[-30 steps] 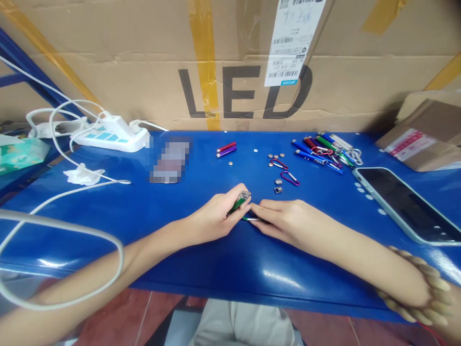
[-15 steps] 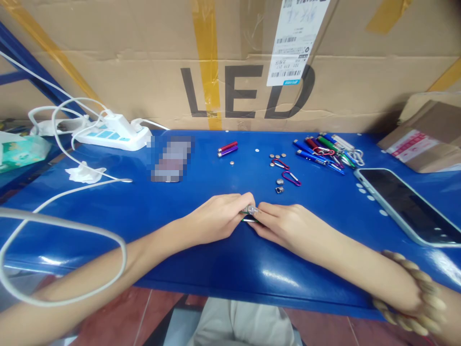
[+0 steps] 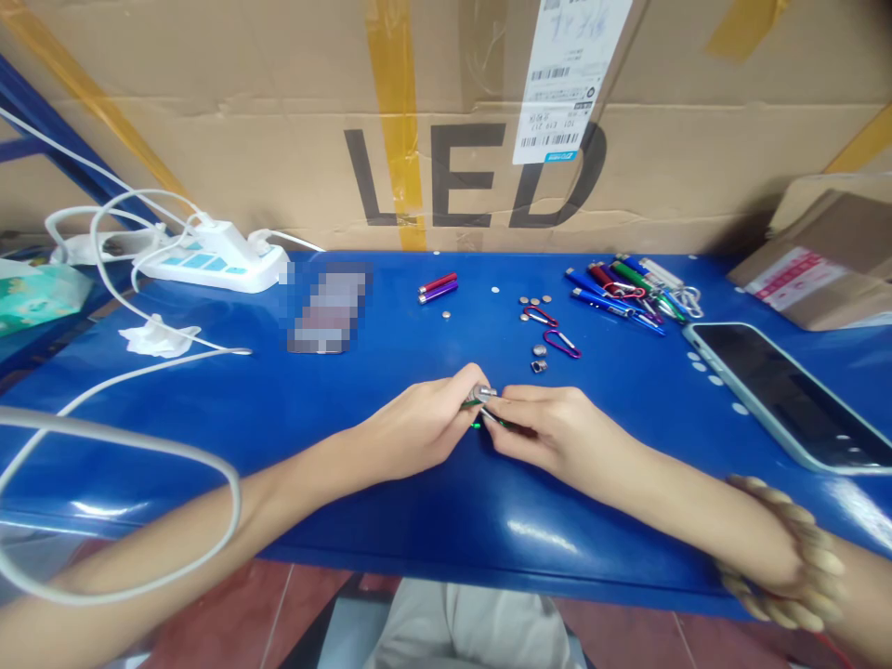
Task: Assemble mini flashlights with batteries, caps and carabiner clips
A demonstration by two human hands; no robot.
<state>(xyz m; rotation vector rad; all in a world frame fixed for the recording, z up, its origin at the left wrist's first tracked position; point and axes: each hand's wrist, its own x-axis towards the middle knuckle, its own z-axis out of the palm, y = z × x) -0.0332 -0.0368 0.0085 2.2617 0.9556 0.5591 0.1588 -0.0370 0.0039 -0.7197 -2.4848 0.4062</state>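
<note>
My left hand [image 3: 428, 423] is closed around a small green flashlight [image 3: 478, 397], its silver end showing past the thumb. My right hand [image 3: 550, 423] pinches at that end, its fingertips meeting the flashlight from the right. Just below, between the two hands, shows a bit of a green and silver carabiner [image 3: 477, 425], mostly hidden by the right fingers. Beyond the hands lie a silver cap [image 3: 539, 366], a round metal piece [image 3: 539, 350], a purple carabiner [image 3: 561, 344] and a red carabiner [image 3: 540, 316]. Several button cells [image 3: 534, 301] are scattered behind them.
A red and a purple tube [image 3: 438, 288] lie at the back. Several coloured flashlights [image 3: 623, 288] are heaped right of centre. A phone [image 3: 787, 395] rests at right, near a cardboard box [image 3: 822, 255]. A power strip [image 3: 216, 268] and white cable [image 3: 174, 446] occupy the left.
The right fingers have shifted slightly at the flashlight's end, and more of its silver tip shows. The carabiner piece below has tilted. The view has moved a little.
</note>
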